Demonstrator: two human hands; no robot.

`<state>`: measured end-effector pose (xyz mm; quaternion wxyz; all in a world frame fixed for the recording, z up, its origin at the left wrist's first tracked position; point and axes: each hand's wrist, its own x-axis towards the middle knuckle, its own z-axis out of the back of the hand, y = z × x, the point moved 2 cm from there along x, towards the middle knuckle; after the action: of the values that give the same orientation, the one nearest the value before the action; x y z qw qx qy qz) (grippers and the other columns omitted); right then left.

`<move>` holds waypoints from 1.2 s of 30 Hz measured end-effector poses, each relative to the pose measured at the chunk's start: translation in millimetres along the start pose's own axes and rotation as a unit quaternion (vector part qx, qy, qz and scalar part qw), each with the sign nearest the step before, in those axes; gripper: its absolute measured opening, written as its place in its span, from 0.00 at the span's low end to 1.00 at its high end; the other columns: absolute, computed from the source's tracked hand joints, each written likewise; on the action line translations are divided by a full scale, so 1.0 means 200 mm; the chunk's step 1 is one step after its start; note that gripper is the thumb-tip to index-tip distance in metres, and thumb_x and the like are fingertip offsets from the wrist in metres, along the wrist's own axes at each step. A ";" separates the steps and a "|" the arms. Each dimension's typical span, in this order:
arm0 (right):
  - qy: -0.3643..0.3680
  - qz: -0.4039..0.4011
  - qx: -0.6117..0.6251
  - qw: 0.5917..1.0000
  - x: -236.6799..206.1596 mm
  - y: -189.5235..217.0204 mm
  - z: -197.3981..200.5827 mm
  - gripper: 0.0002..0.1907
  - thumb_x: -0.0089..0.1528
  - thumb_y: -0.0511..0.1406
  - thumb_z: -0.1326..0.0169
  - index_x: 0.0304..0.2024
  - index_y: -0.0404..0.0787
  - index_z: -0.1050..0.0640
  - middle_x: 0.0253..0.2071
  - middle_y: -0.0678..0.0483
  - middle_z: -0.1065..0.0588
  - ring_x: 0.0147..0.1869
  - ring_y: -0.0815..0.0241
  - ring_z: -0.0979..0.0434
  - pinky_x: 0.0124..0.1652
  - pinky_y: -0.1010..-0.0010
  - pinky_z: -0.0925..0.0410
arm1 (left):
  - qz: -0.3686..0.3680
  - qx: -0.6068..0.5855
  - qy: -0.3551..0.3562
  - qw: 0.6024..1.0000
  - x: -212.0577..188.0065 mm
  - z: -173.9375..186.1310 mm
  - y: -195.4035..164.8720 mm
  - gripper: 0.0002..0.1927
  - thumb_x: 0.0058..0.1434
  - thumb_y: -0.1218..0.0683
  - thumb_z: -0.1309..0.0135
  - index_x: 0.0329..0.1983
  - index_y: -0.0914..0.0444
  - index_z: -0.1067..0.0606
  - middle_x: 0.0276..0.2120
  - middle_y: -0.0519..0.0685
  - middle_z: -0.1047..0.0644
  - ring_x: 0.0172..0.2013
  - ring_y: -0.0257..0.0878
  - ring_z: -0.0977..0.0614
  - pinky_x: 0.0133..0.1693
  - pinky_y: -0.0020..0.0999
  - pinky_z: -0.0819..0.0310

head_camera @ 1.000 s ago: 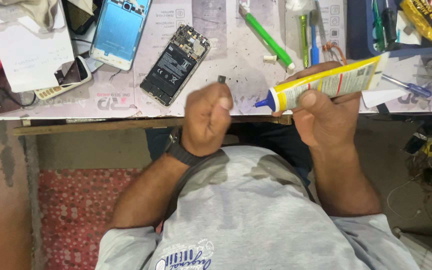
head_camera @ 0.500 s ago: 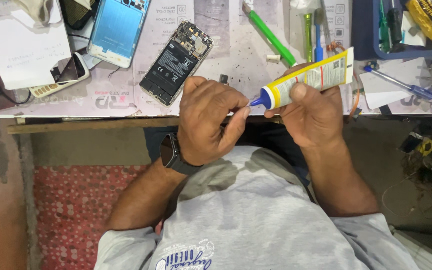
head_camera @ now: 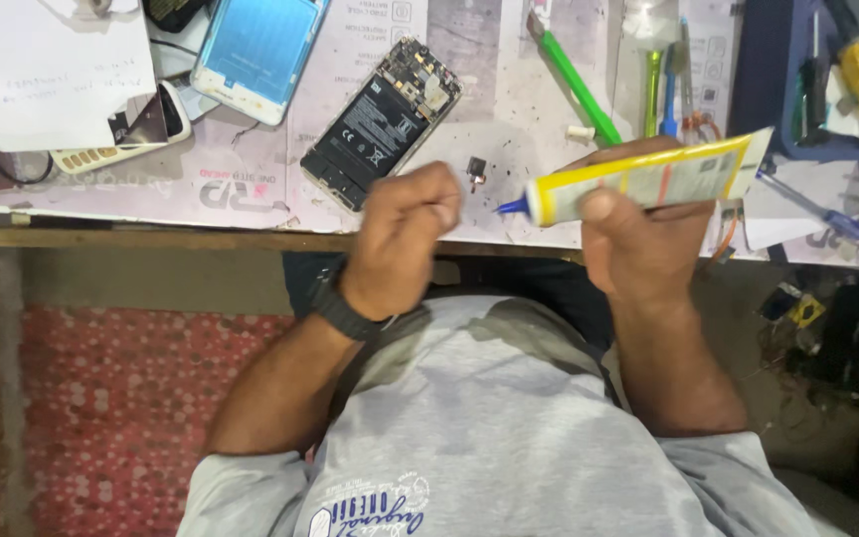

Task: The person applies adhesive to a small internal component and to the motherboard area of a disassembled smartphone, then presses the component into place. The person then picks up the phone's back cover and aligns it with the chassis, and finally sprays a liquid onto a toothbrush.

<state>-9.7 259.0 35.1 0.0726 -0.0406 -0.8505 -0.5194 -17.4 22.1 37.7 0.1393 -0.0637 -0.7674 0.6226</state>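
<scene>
Since half a second ago the left hand [head_camera: 405,239] has pulled off the blue nozzle of the yellow glue tube [head_camera: 648,179] and hangs apart, fingers curled shut; whether they pinch anything I cannot tell. Right hand [head_camera: 643,234] grips the tube over the table edge [head_camera: 151,239]. Beyond lie a small black part [head_camera: 475,171] and an opened phone [head_camera: 382,121].

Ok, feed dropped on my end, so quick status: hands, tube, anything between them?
Right hand gripping yellow glue tube, blue nozzle pointing left. Left hand fisted beside the nozzle, not touching. Small dark part on the mat beyond the gap.
</scene>
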 end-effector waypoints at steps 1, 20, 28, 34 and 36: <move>-0.001 -0.014 0.029 0.999 0.03 0.00 0.00 0.13 0.66 0.25 0.37 0.52 0.30 0.24 0.43 0.42 0.21 0.44 0.52 0.18 0.47 0.59 0.23 | -0.013 -0.005 -0.021 1.000 -0.01 0.05 0.00 0.07 0.64 0.61 0.60 0.29 0.66 0.36 0.24 0.48 0.36 0.25 0.35 0.37 0.30 0.31 0.43; 0.053 -0.033 -0.129 0.990 0.52 -0.23 -0.17 0.16 0.64 0.22 0.36 0.53 0.32 0.24 0.47 0.44 0.21 0.48 0.57 0.17 0.49 0.64 0.22 | -0.113 0.530 -0.086 0.836 0.07 0.48 -0.02 0.32 0.54 0.43 0.32 0.55 0.66 0.28 0.55 0.55 0.29 0.55 0.52 0.30 0.57 0.54 0.47; 0.018 -0.045 -0.231 0.972 0.67 -0.43 -0.13 0.15 0.67 0.22 0.33 0.52 0.32 0.23 0.49 0.45 0.21 0.51 0.60 0.19 0.55 0.69 0.24 | -0.060 0.527 -0.064 0.845 0.15 0.56 0.02 0.35 0.54 0.44 0.31 0.60 0.65 0.28 0.59 0.56 0.30 0.57 0.52 0.30 0.58 0.54 0.46; -0.016 -0.068 -0.213 0.975 0.70 -0.52 -0.12 0.14 0.65 0.21 0.32 0.49 0.31 0.23 0.46 0.45 0.21 0.47 0.61 0.19 0.51 0.71 0.24 | -0.034 0.515 -0.073 0.854 0.19 0.62 0.08 0.32 0.59 0.46 0.34 0.61 0.66 0.30 0.59 0.57 0.28 0.56 0.51 0.28 0.57 0.53 0.46; -0.032 -0.077 -0.187 0.979 0.72 -0.54 -0.12 0.14 0.64 0.21 0.33 0.49 0.30 0.23 0.45 0.44 0.20 0.46 0.59 0.19 0.50 0.70 0.24 | -0.028 0.507 -0.074 0.858 0.20 0.63 0.10 0.31 0.60 0.46 0.35 0.61 0.66 0.30 0.60 0.58 0.27 0.55 0.51 0.27 0.56 0.52 0.45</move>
<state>-166.0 187.5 -25.9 -0.0037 -0.0045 -0.7408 -0.6717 -94.5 -80.7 0.4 0.1124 0.0831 -0.3553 0.9243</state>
